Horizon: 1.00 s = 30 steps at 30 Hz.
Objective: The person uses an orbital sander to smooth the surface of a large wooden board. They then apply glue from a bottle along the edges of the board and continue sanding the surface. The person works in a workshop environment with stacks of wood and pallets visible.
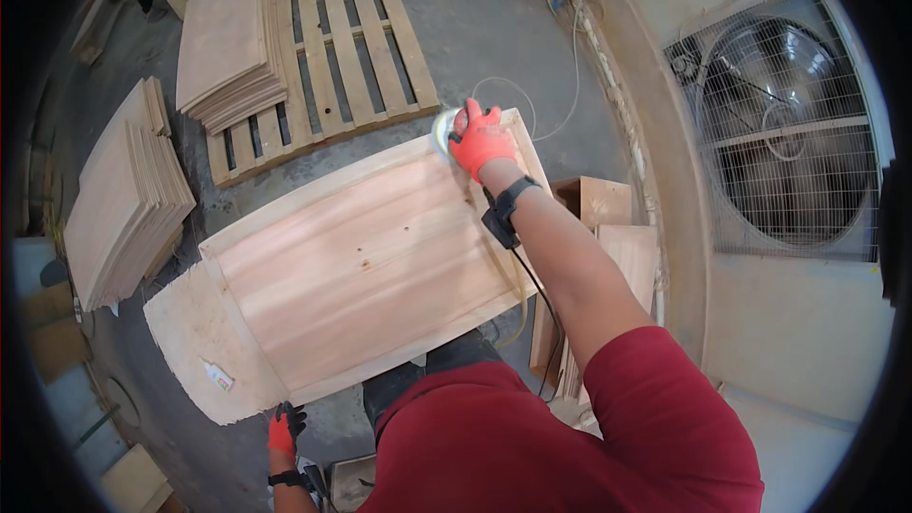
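A large framed wooden panel (pixel 356 256) lies in front of me, pale and slightly pinkish, with a few small knots. My right hand (pixel 481 141), in a red glove, is closed round a round hand sander (pixel 442 136) at the panel's far edge, near its right corner. Its disc is partly hidden by the glove. My left hand (pixel 284 427), gloved in red with black fingers, is beside the near left corner with its fingers apart. A rough-edged thin board (pixel 204 332) adjoins the panel's left end. On it lies a small white bottle (pixel 218 375).
Stacked wooden sheets (pixel 223 43) rest on a slatted pallet (pixel 342 47) beyond the panel. Another sheet stack (pixel 123 190) stands at left. Wooden boxes (pixel 603 204) and boards (pixel 627 256) are at right, below a caged wall fan (pixel 784 128). A thin hose (pixel 573 85) trails across the floor.
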{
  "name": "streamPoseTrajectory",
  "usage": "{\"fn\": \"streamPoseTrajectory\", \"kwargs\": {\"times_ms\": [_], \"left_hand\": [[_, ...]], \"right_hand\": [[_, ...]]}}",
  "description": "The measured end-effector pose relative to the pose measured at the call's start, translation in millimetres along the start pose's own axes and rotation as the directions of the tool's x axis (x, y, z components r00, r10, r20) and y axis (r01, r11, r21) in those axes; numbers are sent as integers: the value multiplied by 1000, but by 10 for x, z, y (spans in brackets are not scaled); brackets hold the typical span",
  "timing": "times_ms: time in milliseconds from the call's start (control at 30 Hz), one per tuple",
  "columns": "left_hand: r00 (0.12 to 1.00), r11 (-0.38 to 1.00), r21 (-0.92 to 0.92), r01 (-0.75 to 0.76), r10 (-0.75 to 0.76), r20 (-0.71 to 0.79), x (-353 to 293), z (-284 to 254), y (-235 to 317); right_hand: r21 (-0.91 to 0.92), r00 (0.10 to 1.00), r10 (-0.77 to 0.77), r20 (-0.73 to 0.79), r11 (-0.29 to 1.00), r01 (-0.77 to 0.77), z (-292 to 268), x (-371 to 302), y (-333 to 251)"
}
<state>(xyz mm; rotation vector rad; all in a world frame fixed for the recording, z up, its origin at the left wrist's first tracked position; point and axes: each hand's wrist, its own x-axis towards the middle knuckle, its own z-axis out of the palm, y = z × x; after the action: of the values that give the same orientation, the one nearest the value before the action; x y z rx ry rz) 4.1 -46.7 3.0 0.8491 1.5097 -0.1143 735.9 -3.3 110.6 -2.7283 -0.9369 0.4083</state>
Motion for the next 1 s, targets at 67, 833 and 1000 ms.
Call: {"fn": "streamPoseTrajectory", "kwargs": {"times_ms": [67, 833, 1000], "left_hand": [[1000, 999, 52, -7, 8, -13, -54, 17, 96], [997, 998, 17, 63, -62, -45, 30, -86, -21], [1000, 1000, 3, 28, -28, -6, 111, -177, -157]], "right_hand": [[-25, 998, -10, -57, 1000, 9, -51, 150, 261], [18, 988, -147, 50, 989, 146, 6, -555, 218], [14, 992, -126, -23, 992, 126, 43, -652, 564]]}}
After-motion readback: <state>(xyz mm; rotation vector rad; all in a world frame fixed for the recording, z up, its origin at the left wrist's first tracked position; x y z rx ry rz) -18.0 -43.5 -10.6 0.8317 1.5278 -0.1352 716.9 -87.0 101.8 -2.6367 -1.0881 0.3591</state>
